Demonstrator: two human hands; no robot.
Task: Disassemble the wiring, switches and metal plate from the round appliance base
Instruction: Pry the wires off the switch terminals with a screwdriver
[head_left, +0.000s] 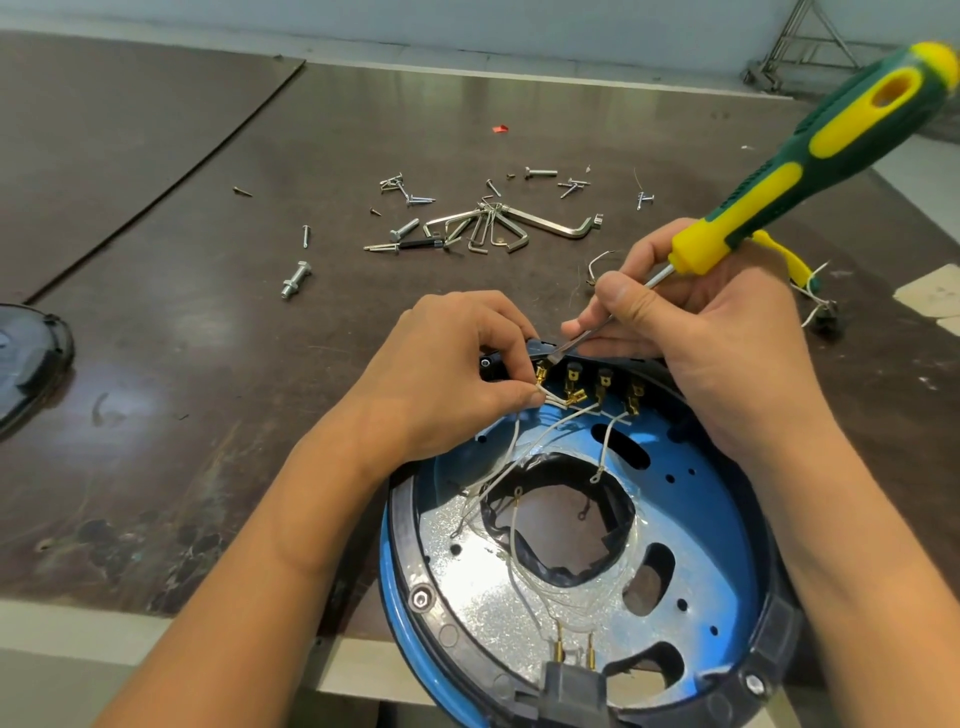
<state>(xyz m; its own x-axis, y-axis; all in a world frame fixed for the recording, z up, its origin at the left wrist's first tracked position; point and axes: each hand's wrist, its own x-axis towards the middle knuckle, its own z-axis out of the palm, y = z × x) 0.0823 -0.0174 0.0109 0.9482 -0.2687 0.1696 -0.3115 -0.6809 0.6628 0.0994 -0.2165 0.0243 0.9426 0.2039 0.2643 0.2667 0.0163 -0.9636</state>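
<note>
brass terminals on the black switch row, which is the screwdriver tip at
The leftmost brass terminal, by the left hand pinching white wires; the rest sit rightward.

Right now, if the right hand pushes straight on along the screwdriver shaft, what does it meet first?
Likely the leftmost brass terminal on the switch block; the screwdriver tip seems already there. Just beyond, the left hand pinches its white wires.

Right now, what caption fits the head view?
Left hand pinches white wires while right hand sets a screwdriver at a brass terminal.
</note>
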